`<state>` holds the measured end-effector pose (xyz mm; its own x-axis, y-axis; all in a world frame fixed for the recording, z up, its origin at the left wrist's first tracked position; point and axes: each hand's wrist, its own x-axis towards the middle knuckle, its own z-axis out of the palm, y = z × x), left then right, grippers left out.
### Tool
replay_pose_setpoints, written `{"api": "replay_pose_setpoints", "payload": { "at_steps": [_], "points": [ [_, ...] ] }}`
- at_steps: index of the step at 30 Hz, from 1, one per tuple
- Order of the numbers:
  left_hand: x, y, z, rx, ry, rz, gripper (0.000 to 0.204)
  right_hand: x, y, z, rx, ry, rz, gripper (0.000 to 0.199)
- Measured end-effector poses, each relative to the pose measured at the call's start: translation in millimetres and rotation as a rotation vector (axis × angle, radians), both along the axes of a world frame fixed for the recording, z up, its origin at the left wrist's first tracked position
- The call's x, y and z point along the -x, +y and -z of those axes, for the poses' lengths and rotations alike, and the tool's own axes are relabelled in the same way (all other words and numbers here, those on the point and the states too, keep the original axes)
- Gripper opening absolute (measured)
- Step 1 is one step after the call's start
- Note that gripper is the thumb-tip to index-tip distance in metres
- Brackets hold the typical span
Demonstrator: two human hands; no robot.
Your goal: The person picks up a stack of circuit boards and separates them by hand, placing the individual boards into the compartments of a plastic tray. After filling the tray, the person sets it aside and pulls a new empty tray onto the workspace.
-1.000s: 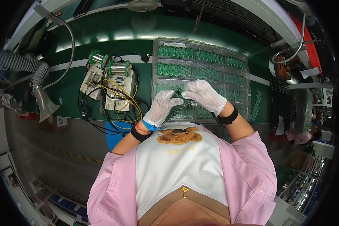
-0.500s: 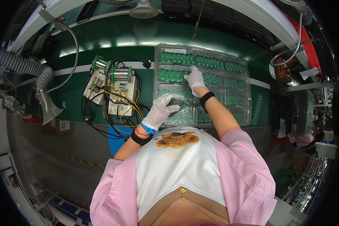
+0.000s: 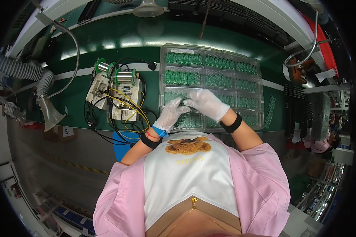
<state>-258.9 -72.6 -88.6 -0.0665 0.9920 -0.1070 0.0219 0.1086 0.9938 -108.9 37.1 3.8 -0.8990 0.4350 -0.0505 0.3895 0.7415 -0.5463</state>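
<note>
Both my hands wear white gloves and meet over a clear plastic tray (image 3: 249, 63) with compartments full of small green circuit boards (image 3: 182, 59). My left hand (image 3: 171, 114) sits over the tray's near left part, fingers reaching toward my right hand. My right hand (image 3: 206, 103) comes in from the right, its fingertips touching those of the left. A small item may be pinched between the fingertips, but it is too small to make out. A black band circles my right wrist (image 3: 231, 125).
A test fixture with solder spools (image 3: 118, 77) and tangled yellow and black wires (image 3: 124, 106) stands left of the tray on the green bench (image 3: 106, 43). A grey fume-extraction hose and funnel (image 3: 47, 106) hangs at far left. Another person (image 3: 324, 142) sits at far right.
My right hand has pulled back from the tray's far compartments to the near row, where it now meets my left hand. My left hand has barely shifted.
</note>
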Motion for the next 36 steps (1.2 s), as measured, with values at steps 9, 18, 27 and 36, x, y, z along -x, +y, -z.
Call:
{"api": "replay_pose_setpoints", "payload": {
  "at_steps": [9, 18, 27, 36],
  "points": [
    [-0.6, -6.9, -33.6, -0.387, 0.449, 0.155, 0.016, -12.2, 12.7, 10.7, 1.33, 0.446, 0.459, 0.024],
    [-4.1, -3.0, -31.5, -0.284, 0.109, 0.049, 0.029, 0.7, 84.7, 129.7, 0.111, 0.09, 0.882, 0.029],
    [7.5, -2.3, 38.5, -0.279, 0.506, 0.1, 0.03, 5.9, 76.9, 80.0, 0.001, -0.042, 0.804, 0.037],
    [-1.1, -10.8, 1.8, -0.552, 0.865, 0.11, 0.021, -9.4, -3.4, 15.4, -0.126, -0.116, 0.023, 0.031]
  ]
}}
